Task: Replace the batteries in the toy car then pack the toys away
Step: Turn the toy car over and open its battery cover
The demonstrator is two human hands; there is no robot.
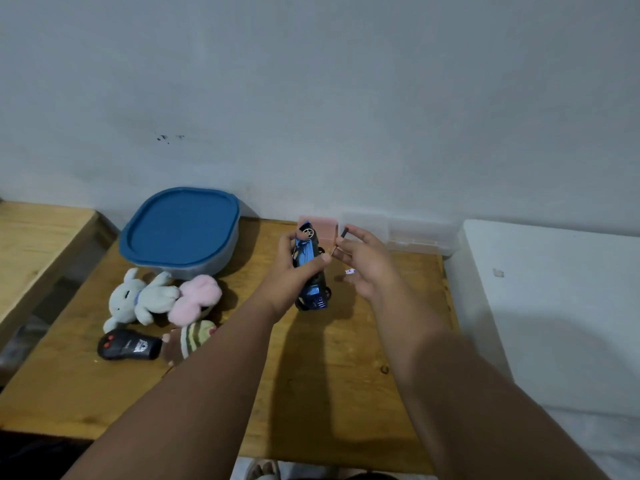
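While pushed up to the pale wall, wide wooden table [363,393] under it all. At back left on it, big tub [180,230] with a blue lid, shut. At back right, see-through box [415,233], small pink box [327,228] just beside it. In front of the tub, grey bunny [138,296], pink soft toy [197,299] and stripy soft toy [194,336] close together, black remote [130,346] just beside the stripy one. Over the middle of the table, blue toy car [313,292], tipped on end, left hand [294,271] wrapped round its middle. Just beside it, right hand [367,261], thumb and finger pinching a thin little screwdriver [341,239], other fingers loose.
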